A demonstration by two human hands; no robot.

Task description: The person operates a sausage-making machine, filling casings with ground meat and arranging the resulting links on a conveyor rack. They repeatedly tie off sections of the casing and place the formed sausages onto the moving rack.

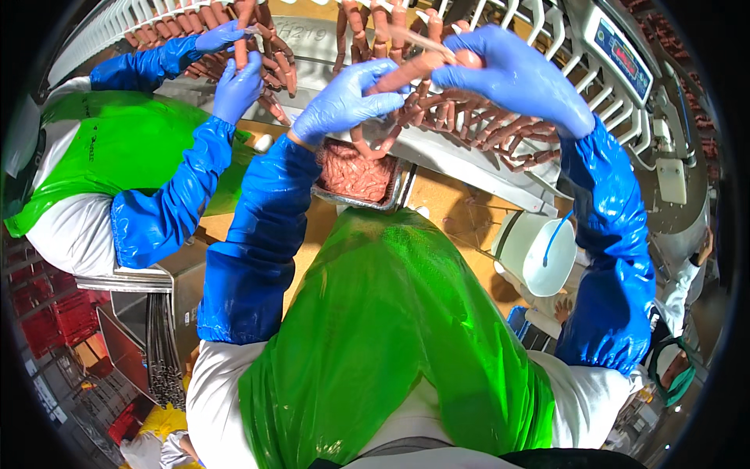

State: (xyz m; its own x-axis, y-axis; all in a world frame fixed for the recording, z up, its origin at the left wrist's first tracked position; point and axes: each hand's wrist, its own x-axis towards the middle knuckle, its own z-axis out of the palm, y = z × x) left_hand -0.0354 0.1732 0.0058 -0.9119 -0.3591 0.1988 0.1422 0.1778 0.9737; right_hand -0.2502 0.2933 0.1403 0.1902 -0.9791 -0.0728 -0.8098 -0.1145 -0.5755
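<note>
Head view: left hand and right hand both grip one sausage.

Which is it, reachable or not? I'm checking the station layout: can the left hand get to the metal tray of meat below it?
Probably yes: the left hand hovers just above the metal tray, nothing between, though it grips a sausage.

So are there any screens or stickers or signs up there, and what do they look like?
Screen: top right on the grey machine, a slanted rectangle, dark blue with a red patch, in a pale frame.
Small label: lower left on the steel cabinet side, a tiny pale rectangle, too small to make out.
Stamped marking: top middle on the grey metal behind the hanging sausages, faint and pale.
</note>
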